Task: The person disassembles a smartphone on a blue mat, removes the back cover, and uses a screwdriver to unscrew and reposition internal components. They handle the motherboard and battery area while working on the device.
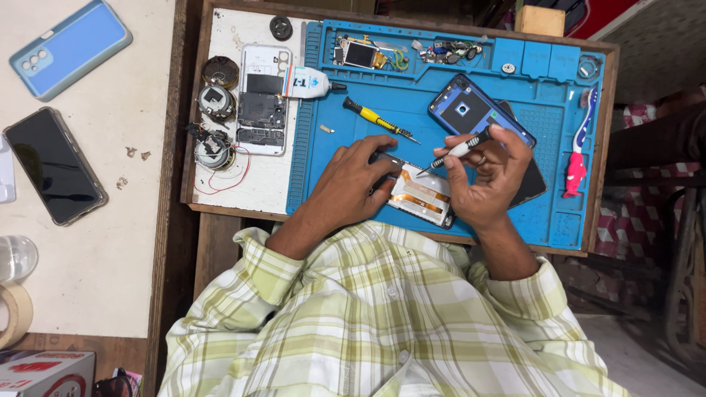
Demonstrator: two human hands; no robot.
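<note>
Head view: looks straight down past a green-and-cream checked shirt (382, 316) onto a small bench (220, 192).
Opened phone: a phone lying back-off (421, 192) at the near edge of the blue repair mat (515, 213), showing a pale inner plate crossed by orange flex ribbons; its dark frame runs under the left palm.
Left hand: the left hand (353, 184) lies flat with fingers spread over the phone's left end, pinning it; it grips nothing.
Right hand: the right hand (485, 176) is closed round a slim silver-and-black screwdriver (457, 151), tip angled down at the phone's upper edge.
Risk: by my judgement the tip could skid off a screw and gouge or tear the orange ribbons, since they lie just beside it; a loosened screw could also roll off the mat's near edge.
Farther on the mat: a yellow-handled screwdriver (375, 117), a blue phone back (478, 110), a pink-and-white toothbrush (579, 147) and a tray of small parts (412, 53).
Left of the mat: a second stripped phone (261, 99), a glue tube (307, 82) and round speaker parts (215, 125).
</note>
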